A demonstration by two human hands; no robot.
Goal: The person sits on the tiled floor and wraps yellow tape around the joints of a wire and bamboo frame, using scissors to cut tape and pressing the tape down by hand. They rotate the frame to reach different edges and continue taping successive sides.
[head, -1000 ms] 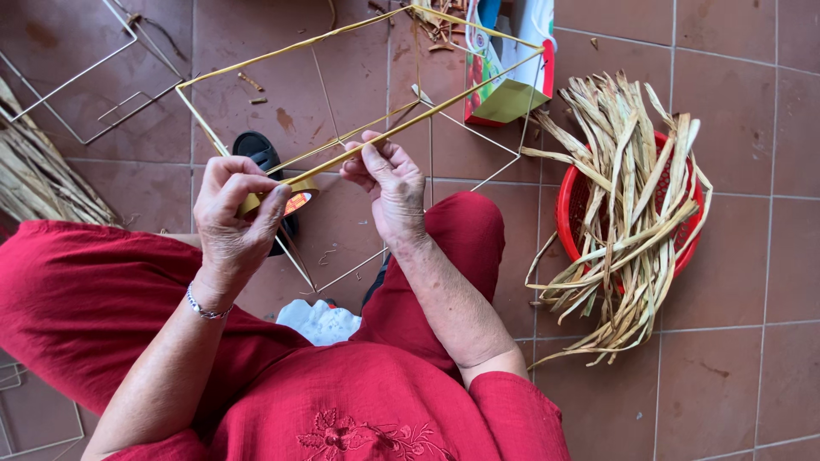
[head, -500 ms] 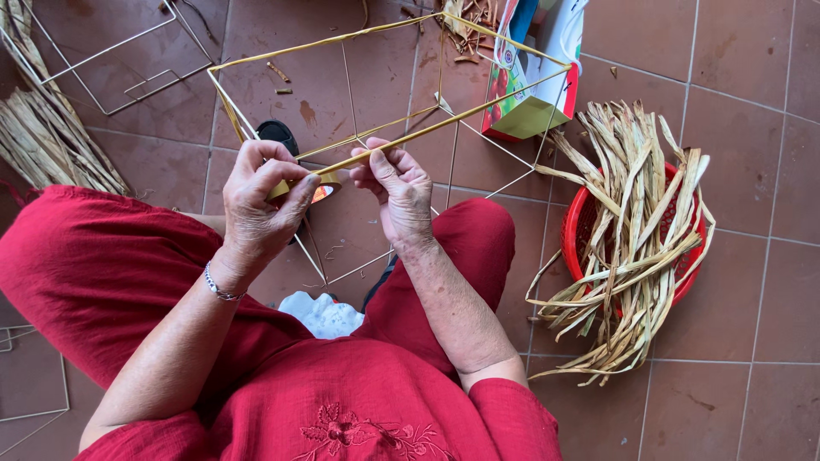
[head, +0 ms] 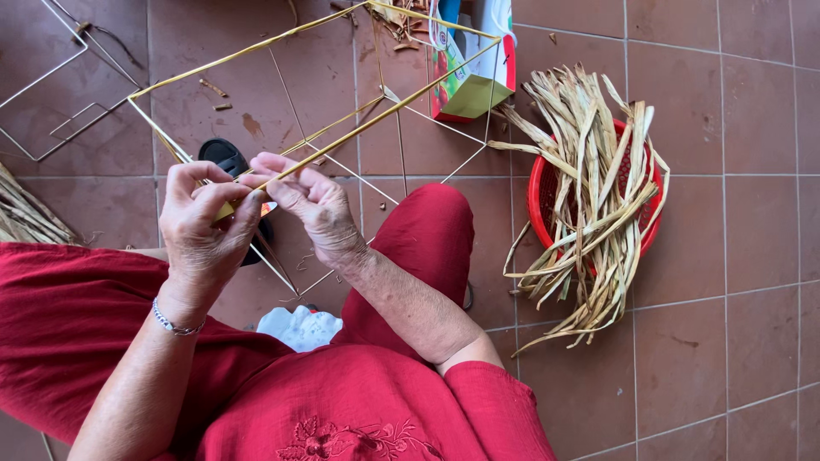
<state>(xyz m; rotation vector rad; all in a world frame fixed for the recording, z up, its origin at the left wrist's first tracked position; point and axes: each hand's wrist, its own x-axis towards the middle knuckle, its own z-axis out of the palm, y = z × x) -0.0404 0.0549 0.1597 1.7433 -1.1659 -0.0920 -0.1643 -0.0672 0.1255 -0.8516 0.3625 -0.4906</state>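
A box-shaped wire frame [head: 256,51], partly wrapped in yellow straw, rests tilted in front of me over the tiled floor. My left hand [head: 205,226] pinches the near end of one yellow-wrapped bar. My right hand [head: 312,201] grips the same bar just beside it, fingers curled over the wrap. Both hands touch each other at the bar's lower end. I sit with red trousers and a red top, and a bracelet circles my left wrist.
A red plastic basket [head: 540,198] at the right holds a heap of dry straw strips [head: 598,196]. A green and red carton [head: 474,64] stands behind the frame. A bare wire frame [head: 51,102] lies at far left, with straw [head: 21,213] below it. A black sandal [head: 224,155] is under the frame.
The view has shifted slightly, so everything sits a little further right. My hands stay on the same bar, fingers working at the wrap with little visible movement.
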